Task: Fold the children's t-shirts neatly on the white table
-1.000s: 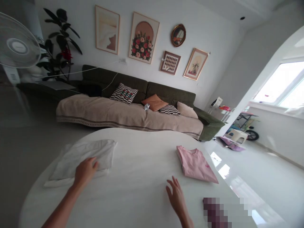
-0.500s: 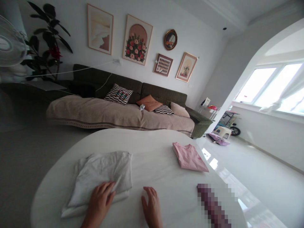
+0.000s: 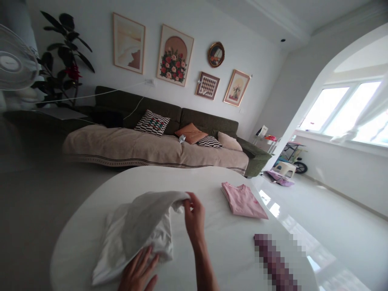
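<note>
A light grey piece of clothing (image 3: pixel 142 218) lies partly folded on the white table (image 3: pixel 224 250); its exact kind does not show. My right hand (image 3: pixel 194 214) pinches its far right corner and holds that edge up, so the top layer arches off the layers beneath. At the near edge, my left hand (image 3: pixel 140 268) rests on the cloth with its fingers stretched out and slightly spread. To the right of my right hand sits a neatly folded pink T-shirt (image 3: pixel 245 202), touched by neither hand.
On the table's right side is a dark purplish shape (image 3: pixel 275 262), pixelated beyond recognition. A green sofa (image 3: pixel 212 117) with a beige cover and cushions stands behind the table. A fan (image 3: pixel 15 58) is at the far left.
My right hand has gone from the bare tabletop up to the grey clothing's far corner and lifted its edge. My left hand has shifted slightly right and nearer; the cloth's top layer now bulges upward.
</note>
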Action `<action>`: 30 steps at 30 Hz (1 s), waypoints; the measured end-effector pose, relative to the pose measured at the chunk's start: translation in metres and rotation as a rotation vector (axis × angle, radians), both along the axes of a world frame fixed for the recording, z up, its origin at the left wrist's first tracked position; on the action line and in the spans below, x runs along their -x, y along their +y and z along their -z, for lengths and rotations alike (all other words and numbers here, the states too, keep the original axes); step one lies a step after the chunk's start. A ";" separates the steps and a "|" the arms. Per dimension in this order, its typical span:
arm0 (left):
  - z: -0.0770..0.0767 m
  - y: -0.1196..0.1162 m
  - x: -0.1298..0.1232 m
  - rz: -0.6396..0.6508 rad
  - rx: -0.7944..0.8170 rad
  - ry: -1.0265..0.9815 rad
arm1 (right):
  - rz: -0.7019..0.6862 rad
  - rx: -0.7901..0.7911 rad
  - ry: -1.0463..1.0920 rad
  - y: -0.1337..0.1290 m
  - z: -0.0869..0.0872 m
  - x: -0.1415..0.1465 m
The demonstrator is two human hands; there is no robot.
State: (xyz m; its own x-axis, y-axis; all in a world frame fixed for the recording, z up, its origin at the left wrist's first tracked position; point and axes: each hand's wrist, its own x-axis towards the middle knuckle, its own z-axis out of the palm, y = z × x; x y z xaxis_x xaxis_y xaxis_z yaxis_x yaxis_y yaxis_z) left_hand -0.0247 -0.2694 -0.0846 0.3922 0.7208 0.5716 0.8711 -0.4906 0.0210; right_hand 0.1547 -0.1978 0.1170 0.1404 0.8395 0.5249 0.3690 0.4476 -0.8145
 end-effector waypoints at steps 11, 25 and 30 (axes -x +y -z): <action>-0.055 0.108 0.020 -0.608 0.500 -0.098 | 0.388 0.227 -0.241 -0.067 0.087 -0.162; -0.068 0.019 -0.098 0.233 0.690 -0.213 | 0.381 0.266 -0.679 -0.133 0.193 -0.092; -0.092 0.040 -0.078 0.304 0.730 -0.278 | 0.231 0.289 -0.379 -0.123 0.152 -0.108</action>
State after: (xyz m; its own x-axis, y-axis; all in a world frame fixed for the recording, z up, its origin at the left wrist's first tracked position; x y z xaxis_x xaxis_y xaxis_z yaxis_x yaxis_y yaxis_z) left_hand 0.0536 -0.2298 0.0076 0.5427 0.8331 0.1070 0.6193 -0.4830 0.6190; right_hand 0.2632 -0.3212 -0.0353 0.1842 0.9271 0.3263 0.7237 0.0967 -0.6833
